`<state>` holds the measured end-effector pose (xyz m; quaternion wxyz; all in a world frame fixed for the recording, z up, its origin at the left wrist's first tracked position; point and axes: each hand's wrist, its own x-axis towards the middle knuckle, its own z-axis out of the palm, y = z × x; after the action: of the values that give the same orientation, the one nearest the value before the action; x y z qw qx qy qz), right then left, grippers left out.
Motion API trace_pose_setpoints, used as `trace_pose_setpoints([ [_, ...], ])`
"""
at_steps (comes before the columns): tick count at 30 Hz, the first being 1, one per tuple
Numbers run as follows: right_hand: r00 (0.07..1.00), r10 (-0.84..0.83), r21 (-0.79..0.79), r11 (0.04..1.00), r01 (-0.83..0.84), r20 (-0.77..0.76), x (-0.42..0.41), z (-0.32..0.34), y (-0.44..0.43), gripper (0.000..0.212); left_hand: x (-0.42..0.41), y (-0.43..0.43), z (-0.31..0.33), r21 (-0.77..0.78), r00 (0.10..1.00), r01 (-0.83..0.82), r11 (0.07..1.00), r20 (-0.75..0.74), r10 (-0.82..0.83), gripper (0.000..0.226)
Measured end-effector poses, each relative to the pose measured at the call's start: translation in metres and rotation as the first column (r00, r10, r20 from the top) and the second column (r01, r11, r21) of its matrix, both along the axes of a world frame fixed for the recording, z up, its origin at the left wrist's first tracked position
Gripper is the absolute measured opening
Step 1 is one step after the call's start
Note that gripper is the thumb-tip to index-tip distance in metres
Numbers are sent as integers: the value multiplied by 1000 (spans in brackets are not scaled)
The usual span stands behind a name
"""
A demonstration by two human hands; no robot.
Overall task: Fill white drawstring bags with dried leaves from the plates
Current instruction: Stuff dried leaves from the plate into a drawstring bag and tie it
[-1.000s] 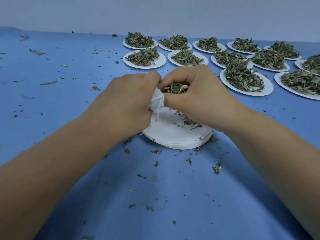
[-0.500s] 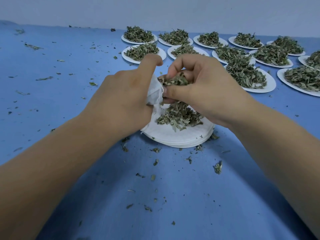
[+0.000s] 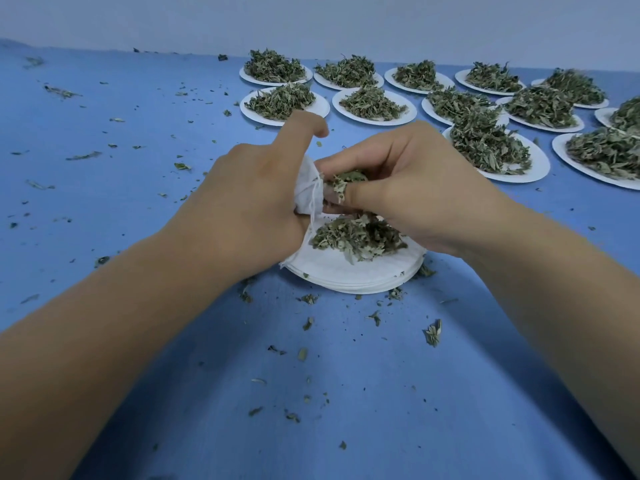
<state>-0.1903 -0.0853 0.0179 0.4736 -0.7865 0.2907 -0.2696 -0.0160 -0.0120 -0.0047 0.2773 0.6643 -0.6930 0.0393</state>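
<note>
Right hand (image 3: pixel 415 188) dipped, pinching dried leaves (image 3: pixel 343 183) beside bag (image 3: pixel 306 192) in left hand (image 3: pixel 256 195).

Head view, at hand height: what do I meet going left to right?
left hand → white drawstring bag it holds → pinch of dried leaves → right hand pinching them → heaped plate

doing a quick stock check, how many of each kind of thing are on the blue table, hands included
plates heaped with dried leaves: 12
stack of plates under the hands: 1
white drawstring bag: 1
hands, left hand and right hand: 2
total: 16
</note>
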Motion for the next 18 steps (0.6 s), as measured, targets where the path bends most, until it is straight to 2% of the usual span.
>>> trace_pose_setpoints([
  [4, 1000, -29, -167, 986, 29, 2, 3, -1, -1, 23, -6, 3, 3, 3, 999, 24, 1000, 27, -24, 71],
  [7, 1000, -7, -185, 983, 11, 20, 4, -1, -2, 16, -10, 4, 5, -5, 995, 87, 996, 48, -86, 71],
  [11, 999, -49, -286, 957, 48, 5, 9, -1, -3, 29, -8, 6, 11, -18, 995, 104, 994, 6, -104, 87],
  [13, 999, -29, -178, 984, 26, -19, 9, 1, -5, 35, -7, 8, 14, -55, 991, 132, 990, 29, -131, 94],
  [15, 997, 62, -19, 998, -63, -42, 7, 0, -7, 38, -6, 8, 16, -56, 985, 157, 986, 74, -153, 101],
  [18, 989, 139, 55, 989, -136, -47, 10, -2, -7, 51, -7, 5, 11, -51, 976, 173, 984, 146, -164, 104],
])
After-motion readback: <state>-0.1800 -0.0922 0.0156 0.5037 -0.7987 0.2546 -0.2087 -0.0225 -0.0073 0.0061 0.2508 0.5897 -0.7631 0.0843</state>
